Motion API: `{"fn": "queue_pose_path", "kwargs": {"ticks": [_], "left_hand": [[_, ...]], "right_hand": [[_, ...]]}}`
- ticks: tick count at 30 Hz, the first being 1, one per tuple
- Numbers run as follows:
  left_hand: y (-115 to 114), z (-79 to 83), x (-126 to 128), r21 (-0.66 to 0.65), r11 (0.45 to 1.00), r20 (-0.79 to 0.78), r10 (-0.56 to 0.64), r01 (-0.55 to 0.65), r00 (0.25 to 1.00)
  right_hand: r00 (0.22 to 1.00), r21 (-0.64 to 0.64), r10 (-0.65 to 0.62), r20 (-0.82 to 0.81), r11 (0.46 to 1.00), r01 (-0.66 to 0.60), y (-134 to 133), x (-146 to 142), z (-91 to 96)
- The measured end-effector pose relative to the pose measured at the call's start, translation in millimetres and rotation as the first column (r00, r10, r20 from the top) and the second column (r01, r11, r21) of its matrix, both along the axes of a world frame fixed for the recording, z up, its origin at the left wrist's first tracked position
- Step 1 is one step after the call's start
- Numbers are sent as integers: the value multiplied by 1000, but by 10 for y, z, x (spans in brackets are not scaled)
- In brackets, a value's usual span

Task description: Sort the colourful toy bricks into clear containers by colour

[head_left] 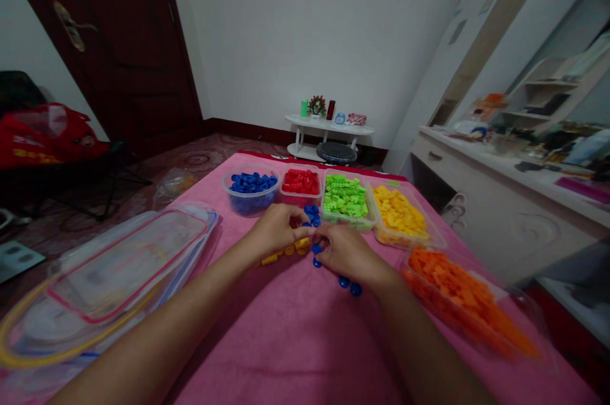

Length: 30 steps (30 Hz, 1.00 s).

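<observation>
Both my hands meet over a small heap of loose plastic pieces on the pink cloth (286, 341). My left hand (276, 230) is curled, its fingertips pinched near blue pieces (312, 214) and yellow pieces (288, 251). My right hand (345, 252) is also curled, fingertips touching a blue piece (317, 248) next to the left hand. More blue pieces (350, 285) lie just under the right wrist. What either hand grips is too small to make out.
Behind the hands stand tubs of blue (251, 187), red (300, 184), green (346, 198) and yellow (399, 214) pieces. An orange-filled tub (467, 303) sits at right. Stacked clear lids (109, 271) lie at left. A white desk (500, 201) is at right.
</observation>
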<state>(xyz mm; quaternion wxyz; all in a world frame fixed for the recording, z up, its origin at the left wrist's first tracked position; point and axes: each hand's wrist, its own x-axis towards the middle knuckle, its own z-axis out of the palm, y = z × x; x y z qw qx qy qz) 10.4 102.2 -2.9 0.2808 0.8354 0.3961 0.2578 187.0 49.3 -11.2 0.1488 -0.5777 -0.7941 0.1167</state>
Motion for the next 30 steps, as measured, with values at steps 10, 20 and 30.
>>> {"fn": "queue_pose_path", "kwargs": {"ticks": [10,20,30], "left_hand": [[-142,-30,168,-763,598,533,367,245,763],[4,41,92,-753,289,628,582,590,517],[801,295,-360,-202,761,486,624,-616,612]], "right_hand": [[985,84,-47,-164,995,61,-46,-64,229],[879,341,-26,-476,916,212,-34,-18,440],[854,390,-39,-519,878,277,-14,187,557]]}}
